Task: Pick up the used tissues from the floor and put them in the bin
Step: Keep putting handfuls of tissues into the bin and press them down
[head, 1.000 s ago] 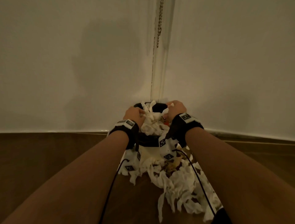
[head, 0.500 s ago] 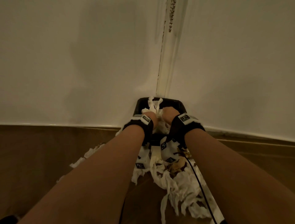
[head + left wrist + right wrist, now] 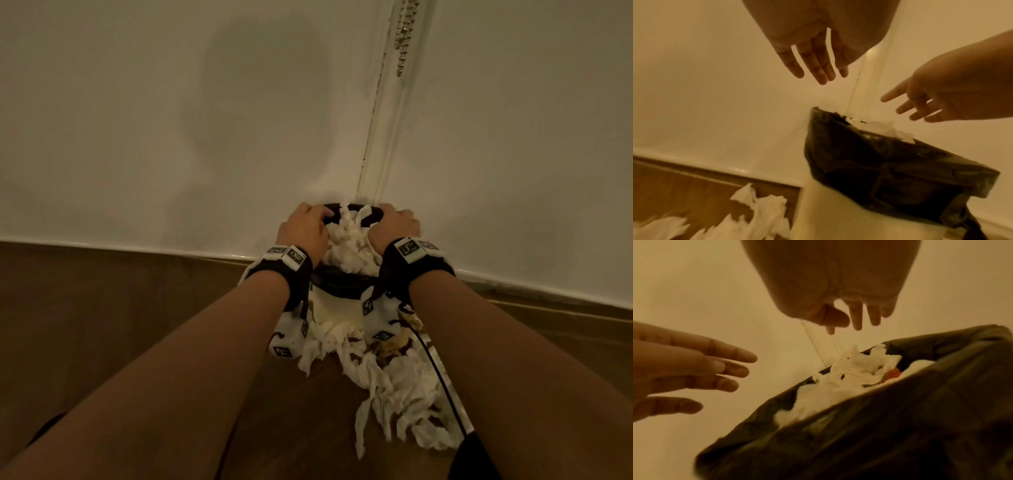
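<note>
Lifted from the bin [image 3: 352,289], left hand [image 3: 303,228] and right hand [image 3: 394,228] are spread, empty; floor tissues [image 3: 397,401], light and limp, are best bunched mid-heap.

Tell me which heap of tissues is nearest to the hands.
The heap in the black-lined bin, tissues, between both hands; the floor tissues lie nearer the elbows.

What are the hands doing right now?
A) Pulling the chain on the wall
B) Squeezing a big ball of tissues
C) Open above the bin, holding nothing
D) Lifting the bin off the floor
C: in the wrist views the left hand and right hand have spread fingers and hold nothing above the bin, which is stuffed with tissues.
</note>
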{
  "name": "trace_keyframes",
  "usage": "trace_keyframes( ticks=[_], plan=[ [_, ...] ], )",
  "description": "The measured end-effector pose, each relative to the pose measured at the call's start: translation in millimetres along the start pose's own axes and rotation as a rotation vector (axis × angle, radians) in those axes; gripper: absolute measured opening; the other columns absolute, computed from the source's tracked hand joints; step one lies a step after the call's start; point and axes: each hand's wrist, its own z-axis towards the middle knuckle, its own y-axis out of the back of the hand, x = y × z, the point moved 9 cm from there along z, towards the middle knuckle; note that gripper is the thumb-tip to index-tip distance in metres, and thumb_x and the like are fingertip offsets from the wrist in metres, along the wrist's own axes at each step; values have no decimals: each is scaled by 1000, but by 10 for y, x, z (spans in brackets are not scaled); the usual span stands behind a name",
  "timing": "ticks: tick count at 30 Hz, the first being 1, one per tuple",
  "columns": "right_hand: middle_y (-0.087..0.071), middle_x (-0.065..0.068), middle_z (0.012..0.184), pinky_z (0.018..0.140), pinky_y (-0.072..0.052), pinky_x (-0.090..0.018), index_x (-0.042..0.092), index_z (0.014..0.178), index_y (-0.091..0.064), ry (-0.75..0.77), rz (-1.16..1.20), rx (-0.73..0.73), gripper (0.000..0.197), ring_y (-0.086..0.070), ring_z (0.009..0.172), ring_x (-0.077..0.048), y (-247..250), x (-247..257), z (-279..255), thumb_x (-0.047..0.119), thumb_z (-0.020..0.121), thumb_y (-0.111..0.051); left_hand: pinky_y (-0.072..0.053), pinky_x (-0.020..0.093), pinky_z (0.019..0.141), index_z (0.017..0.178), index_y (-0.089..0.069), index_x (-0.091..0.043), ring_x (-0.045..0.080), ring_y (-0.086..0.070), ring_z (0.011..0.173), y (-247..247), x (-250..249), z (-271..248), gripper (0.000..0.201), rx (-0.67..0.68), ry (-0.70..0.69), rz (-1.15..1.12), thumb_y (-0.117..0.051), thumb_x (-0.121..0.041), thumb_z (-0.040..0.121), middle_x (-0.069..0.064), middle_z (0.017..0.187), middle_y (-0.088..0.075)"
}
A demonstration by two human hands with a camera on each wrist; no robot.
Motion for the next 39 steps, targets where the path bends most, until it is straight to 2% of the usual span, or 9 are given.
trace_keyframes(
  ticks=[4, 6, 12, 16, 20, 24, 31, 34, 39],
  plan=[
    [-44, -13, 129, 99, -35, -37, 18, 125, -53, 275, 61, -334, 40, -36, 120, -31, 245, 527, -348, 12, 87, -47, -46, 42, 90, 113, -55, -23, 25, -58, 97, 247, 511, -291, 27, -37, 137, 28, -38, -16, 94, 5, 109, -59],
    [-50, -11, 119, 94, -36, -35, 17, 117, -58, 434, 86, -390, 32, -41, 114, -28, 212, 874, -568, 13, 87, -47, -48, 38, 83, 112, -54, -26, 27, -61, 89, 322, 871, -501, 25, 17, 234, 62, -38, -18, 95, 5, 98, -67],
    [-65, -11, 97, 78, -50, -37, 8, 101, -63, 506, 251, 40, 27, -59, 90, -27, -816, 1388, -1007, 22, 97, -40, -49, 32, 81, 115, -57, -20, 27, -61, 100, 312, 1965, -1339, 25, 272, 466, 183, -43, -18, 94, 9, 113, -63],
    [-67, -8, 106, 80, -48, -30, 14, 99, -66, 390, 192, 347, 25, -62, 97, -26, -1760, 1304, -1218, 19, 95, -42, -47, 30, 87, 116, -58, -21, 22, -56, 108, 65, 2457, -2016, 30, 434, 546, 242, -43, -10, 93, 6, 125, -54],
    [-63, -9, 115, 79, -47, -28, 19, 104, -65, 302, 57, 548, 24, -60, 100, -27, -2558, 1047, -1473, 14, 90, -45, -43, 34, 96, 127, -45, -22, 26, -43, 121, -241, 2664, -2561, 36, 428, 589, 248, -51, -25, 92, 7, 138, -32],
    [-58, -6, 124, 79, -42, -25, 20, 113, -60, 218, -1, 645, 25, -56, 107, -25, -2997, 733, -1639, 17, 93, -45, -44, 42, 98, 136, -32, -31, 29, -36, 126, -488, 2738, -2790, 58, 489, 612, 246, -61, -34, 86, 6, 140, -22],
    [-65, -11, 107, 73, -44, -27, 10, 104, -62, 219, -37, 568, 25, -60, 95, -25, -3077, 691, -1560, 25, 97, -43, -40, 34, 95, 126, -49, -10, 28, -47, 117, -582, 2853, -2751, 31, 456, 626, 171, -42, -19, 97, 13, 130, -45],
    [-59, -12, 117, 87, -49, -35, 11, 111, -61, 227, -58, 541, 26, -56, 106, -28, -3096, 698, -1542, 21, 95, -42, -41, 33, 91, 115, -54, -8, 26, -51, 111, -500, 2901, -2764, 25, 375, 655, 132, -41, -18, 97, 12, 122, -52],
    [-31, -7, 139, 104, -34, -43, 25, 126, -48, 309, -182, 637, 39, -30, 129, -33, -3266, 790, -1717, 26, 87, -50, -40, 28, 85, 113, -52, -3, 24, -50, 106, -353, 2936, -2849, 29, 173, 745, -34, -53, -20, 91, 8, 132, -36]
  ],
)
